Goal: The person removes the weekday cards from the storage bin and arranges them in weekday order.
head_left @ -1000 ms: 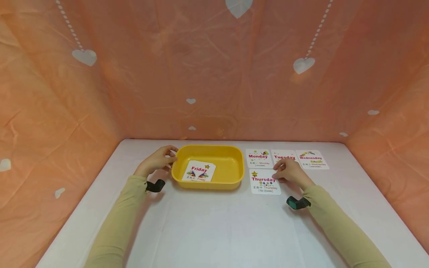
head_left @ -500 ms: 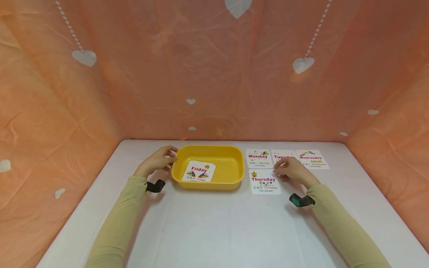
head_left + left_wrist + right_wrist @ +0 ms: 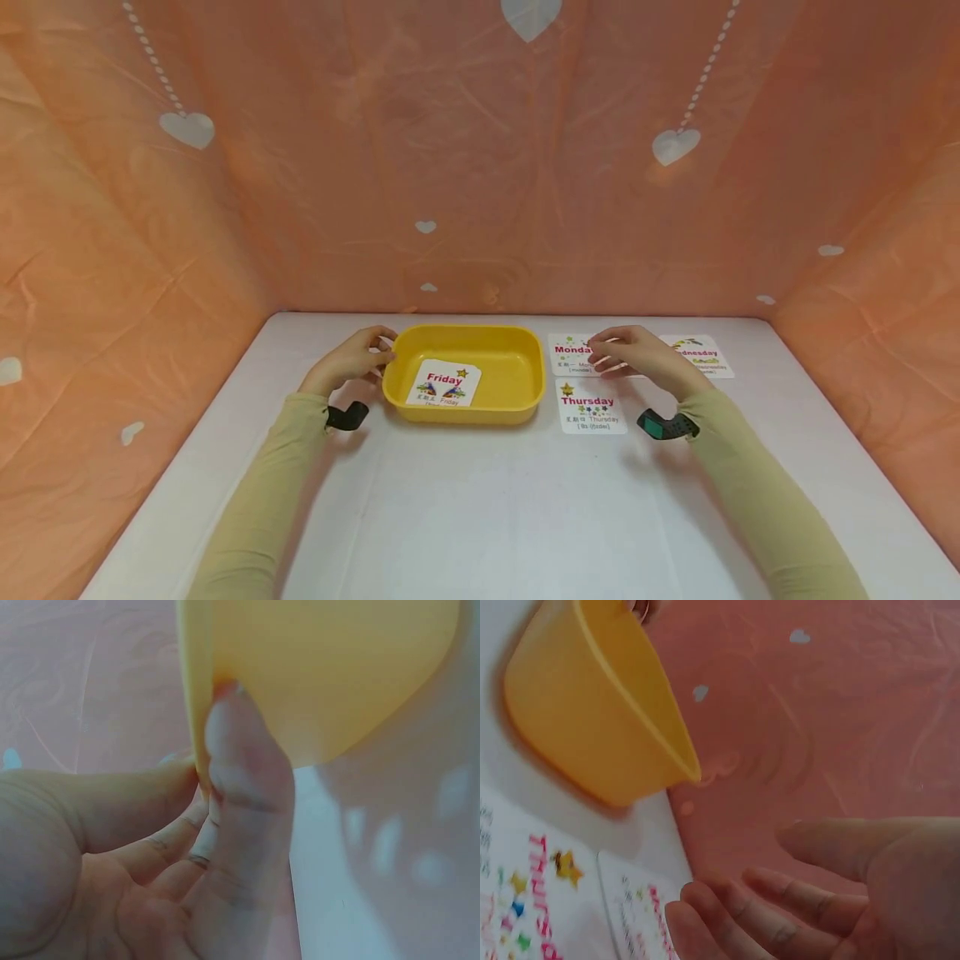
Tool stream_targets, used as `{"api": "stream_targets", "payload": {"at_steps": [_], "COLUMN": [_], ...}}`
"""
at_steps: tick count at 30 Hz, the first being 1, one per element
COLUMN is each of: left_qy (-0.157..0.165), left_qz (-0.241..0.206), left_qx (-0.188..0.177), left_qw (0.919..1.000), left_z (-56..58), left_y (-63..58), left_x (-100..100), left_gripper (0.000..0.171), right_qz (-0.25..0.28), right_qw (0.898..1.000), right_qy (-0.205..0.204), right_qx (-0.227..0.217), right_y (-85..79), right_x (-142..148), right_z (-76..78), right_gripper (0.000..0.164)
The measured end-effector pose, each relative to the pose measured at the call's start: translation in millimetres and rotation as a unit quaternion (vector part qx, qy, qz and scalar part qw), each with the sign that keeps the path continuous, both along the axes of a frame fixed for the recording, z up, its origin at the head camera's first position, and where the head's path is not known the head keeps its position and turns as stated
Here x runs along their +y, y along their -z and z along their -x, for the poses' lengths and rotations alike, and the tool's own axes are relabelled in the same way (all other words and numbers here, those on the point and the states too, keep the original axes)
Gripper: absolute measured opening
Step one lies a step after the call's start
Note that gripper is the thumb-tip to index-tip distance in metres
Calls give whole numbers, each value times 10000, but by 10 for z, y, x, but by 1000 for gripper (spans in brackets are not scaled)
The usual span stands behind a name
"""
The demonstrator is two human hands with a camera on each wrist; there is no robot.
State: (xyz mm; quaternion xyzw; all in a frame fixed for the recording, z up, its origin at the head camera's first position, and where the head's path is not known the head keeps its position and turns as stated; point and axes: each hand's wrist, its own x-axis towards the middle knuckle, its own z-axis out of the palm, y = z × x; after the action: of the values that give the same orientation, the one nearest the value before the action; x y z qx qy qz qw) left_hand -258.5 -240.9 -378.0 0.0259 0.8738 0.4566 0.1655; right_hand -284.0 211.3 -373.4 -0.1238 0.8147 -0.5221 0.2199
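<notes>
My left hand [image 3: 351, 360] pinches the left rim of a yellow plastic tray [image 3: 506, 379]; the left wrist view shows thumb and finger on either side of its wall. In the tray lies a white card reading Friday [image 3: 444, 385]. To its right, my right hand [image 3: 645, 357] is raised above the cards, fingers apart and holding nothing. It partly covers the Monday card [image 3: 572, 357] and the Wednesday card [image 3: 708, 360], and hides the Tuesday card between them. Below the Monday card lies the Thursday card [image 3: 591, 407], face up and untouched.
A white-covered table [image 3: 480, 500] holds everything. Behind it and at both sides hang orange curtains [image 3: 480, 167] with white hearts. The tray stands near the table's back edge, left of the cards.
My right hand has let go of the Thursday card's upper right corner, then lifted and moved toward the tray. My left hand and the tray have stayed put.
</notes>
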Motion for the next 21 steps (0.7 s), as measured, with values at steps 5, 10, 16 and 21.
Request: {"api": "stream_targets", "payload": {"at_steps": [5, 10, 16, 21], "left_qy": [23, 27, 48, 32], "left_qz": [7, -74, -116, -172], "left_qx": [27, 33, 68, 16], "left_qw": [10000, 10000, 9999, 9998], "left_z": [10, 17, 32, 31], "left_y": [19, 34, 40, 32], "left_x": [-12, -15, -17, -46], "left_gripper": [41, 40, 40, 40], "right_qz": [324, 447, 563, 583], "right_qw": [9990, 9974, 9960, 9962], "right_qy": [-295, -555, -685, -640], "right_qx": [71, 81, 66, -50], "right_y": [-124, -210, -256, -253], "right_x": [-232, -478, -783, -1030], "right_z": [51, 96, 173, 208], "right_gripper": [43, 41, 40, 38]}}
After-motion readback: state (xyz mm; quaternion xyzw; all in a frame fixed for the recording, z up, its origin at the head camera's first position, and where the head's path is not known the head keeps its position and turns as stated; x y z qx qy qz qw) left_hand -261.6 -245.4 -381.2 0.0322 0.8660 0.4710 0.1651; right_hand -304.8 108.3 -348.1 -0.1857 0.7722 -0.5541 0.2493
